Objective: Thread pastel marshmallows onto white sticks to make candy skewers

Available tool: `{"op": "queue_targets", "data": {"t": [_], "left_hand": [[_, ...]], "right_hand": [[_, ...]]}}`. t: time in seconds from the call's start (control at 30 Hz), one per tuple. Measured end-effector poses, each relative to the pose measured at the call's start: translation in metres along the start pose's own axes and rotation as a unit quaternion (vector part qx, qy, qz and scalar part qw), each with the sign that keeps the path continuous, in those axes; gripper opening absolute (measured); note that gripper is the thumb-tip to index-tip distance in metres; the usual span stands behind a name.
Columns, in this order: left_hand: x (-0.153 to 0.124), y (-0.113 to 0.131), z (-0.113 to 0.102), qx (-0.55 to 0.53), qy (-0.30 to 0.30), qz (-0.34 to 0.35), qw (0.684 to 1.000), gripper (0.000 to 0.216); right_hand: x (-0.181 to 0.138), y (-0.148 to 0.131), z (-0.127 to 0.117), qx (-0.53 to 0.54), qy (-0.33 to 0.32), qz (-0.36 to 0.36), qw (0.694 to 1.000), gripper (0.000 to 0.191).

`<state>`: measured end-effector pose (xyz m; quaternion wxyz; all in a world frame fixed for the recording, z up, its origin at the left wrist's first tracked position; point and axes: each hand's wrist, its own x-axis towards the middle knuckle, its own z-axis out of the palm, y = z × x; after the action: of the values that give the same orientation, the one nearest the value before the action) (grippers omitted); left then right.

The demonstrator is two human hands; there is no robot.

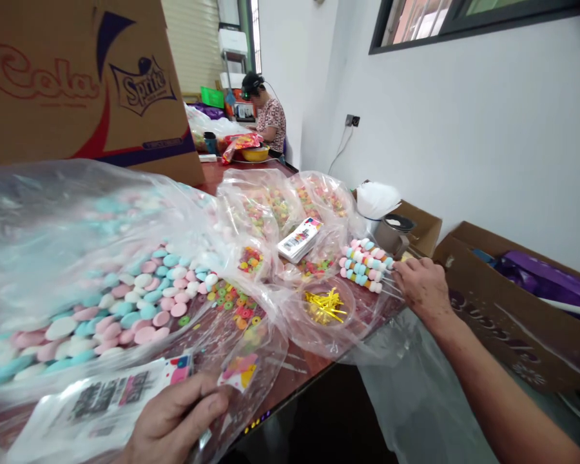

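Note:
My left hand (178,415) is closed, thumb against fingers, on a clear plastic bag with a colourful printed patch (241,372). Beneath and beside that hand lies a stack of white printed packets (111,396). At the right table edge my right hand (424,289) pinches the stick end of a candy skewer. That skewer belongs to a pile of candy skewers (362,264) with pink, white and blue pieces. Left of the pile, a clear round tub (350,299) holds gold twist ties (325,305).
A big clear bag of pastel candies (140,303) spreads across the left. Bags of ring candies (270,200) lie mid-table, bearing a stack of labels (299,238). A cola carton (87,96), a mug (394,233) and an open box (512,322) stand around. Another person (270,119) sits farther back.

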<state>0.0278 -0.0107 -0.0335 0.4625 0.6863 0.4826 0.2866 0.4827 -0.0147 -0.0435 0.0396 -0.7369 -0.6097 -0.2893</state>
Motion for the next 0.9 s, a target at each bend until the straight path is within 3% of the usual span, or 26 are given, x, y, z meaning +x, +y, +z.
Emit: {"op": "queue_targets", "data": {"t": [0.13,0.23,0.33,0.43,0.53,0.67,0.9], "left_hand": [[0.0,0.0,-0.002,-0.031,-0.036,0.007,0.999,0.034],[-0.002,-0.002,-0.004,-0.073,-0.035,0.005,0.997,0.029],[-0.005,-0.003,-0.006,-0.102,-0.031,-0.002,0.994,0.026],[-0.006,-0.001,-0.008,-0.114,-0.027,-0.011,0.993,0.026],[-0.005,0.001,-0.007,-0.133,-0.03,-0.03,0.99,0.027],[-0.004,0.0,-0.006,-0.134,-0.042,-0.043,0.989,0.027],[-0.005,-0.004,-0.007,-0.212,-0.081,-0.078,0.971,0.035]], "right_hand": [[-0.002,0.008,0.01,0.066,0.031,-0.057,0.996,0.026],[-0.001,0.015,0.007,0.11,0.085,-0.032,0.99,0.032],[-0.003,0.011,-0.017,0.202,0.107,-0.02,0.973,0.025],[-0.007,-0.012,-0.055,0.338,0.098,-0.023,0.936,0.017],[-0.009,-0.044,-0.087,0.43,0.088,-0.133,0.889,0.014],[-0.003,-0.077,-0.108,0.475,0.07,-0.241,0.843,0.02],[0.008,-0.089,-0.104,0.433,0.083,-0.322,0.838,0.019]]}}
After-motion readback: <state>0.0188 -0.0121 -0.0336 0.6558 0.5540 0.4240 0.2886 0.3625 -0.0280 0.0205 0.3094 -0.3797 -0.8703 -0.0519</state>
